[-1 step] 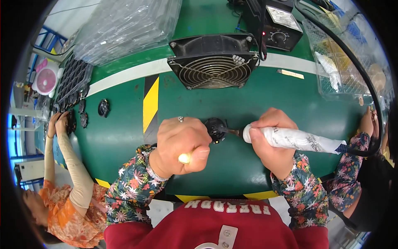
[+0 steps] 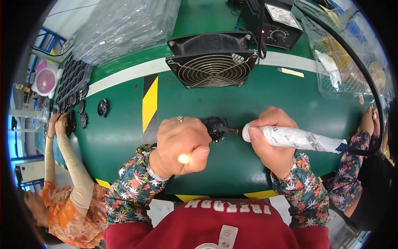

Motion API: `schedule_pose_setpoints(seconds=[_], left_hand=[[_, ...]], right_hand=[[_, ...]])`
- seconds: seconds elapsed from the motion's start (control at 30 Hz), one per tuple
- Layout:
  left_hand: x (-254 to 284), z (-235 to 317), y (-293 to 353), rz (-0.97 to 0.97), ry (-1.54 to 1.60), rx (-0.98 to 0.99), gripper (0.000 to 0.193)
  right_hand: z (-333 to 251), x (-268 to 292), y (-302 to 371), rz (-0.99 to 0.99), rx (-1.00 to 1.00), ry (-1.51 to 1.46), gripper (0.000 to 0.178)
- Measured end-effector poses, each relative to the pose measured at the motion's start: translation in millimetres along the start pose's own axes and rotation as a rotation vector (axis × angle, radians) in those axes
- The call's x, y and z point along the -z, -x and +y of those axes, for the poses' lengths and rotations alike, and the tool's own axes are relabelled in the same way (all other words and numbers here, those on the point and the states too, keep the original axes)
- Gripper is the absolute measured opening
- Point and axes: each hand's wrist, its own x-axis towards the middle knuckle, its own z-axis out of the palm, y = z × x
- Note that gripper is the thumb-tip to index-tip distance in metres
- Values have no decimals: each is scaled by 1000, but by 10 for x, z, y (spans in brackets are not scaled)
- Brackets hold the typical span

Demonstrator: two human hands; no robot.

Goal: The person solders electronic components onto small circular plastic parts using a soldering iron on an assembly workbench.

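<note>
My left hand [image 2: 180,143] is closed in a fist beside a small round black part [image 2: 215,128] on the green table. Its fingertips are hidden, so what they grip, if anything, does not show; a bright yellow spot [image 2: 183,158] shows near the thumb. Wrapped round the white-covered handle of a corded tool like a soldering iron [image 2: 298,138], my right hand [image 2: 271,139] holds it nearly level. The tool's metal tip points left and meets the right side of the black part, as far as I can see.
Beyond my hands stands a black fan [image 2: 213,62], with a black control box [image 2: 275,27] behind it. Clear plastic trays [image 2: 124,29] are stacked back left. Another black part [image 2: 103,108] lies left. A thick black cable [image 2: 367,79] loops at right. People work on both sides.
</note>
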Motion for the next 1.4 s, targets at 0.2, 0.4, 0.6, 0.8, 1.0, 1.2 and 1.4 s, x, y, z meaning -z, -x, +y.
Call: schedule_pose_setpoints(seconds=[0.2,0.4,0.6,0.8,1.0,1.2,1.4], left_hand=[[-34,-46,2,89,51,-22,18],[-44,-41,27,86,38,0,22],[-37,-91,34,135,52,-36,16],[-31,-41,27,107,42,62,28],[-31,-37,17,120,34,62,30],[-28,-41,40,122,30,64,29],[-25,-42,30,104,15,44,26]], right_hand=[[-11,-24,-13,-7,-28,-9,13],[23,-48,0,6,-16,1,14],[6,-47,4,-59,-25,11,10],[17,-55,0,-55,-48,-7,9],[18,-67,-18,-4,-64,-22,13],[-4,-54,5,-68,-75,0,11],[-18,-65,-27,-12,-72,7,15]])
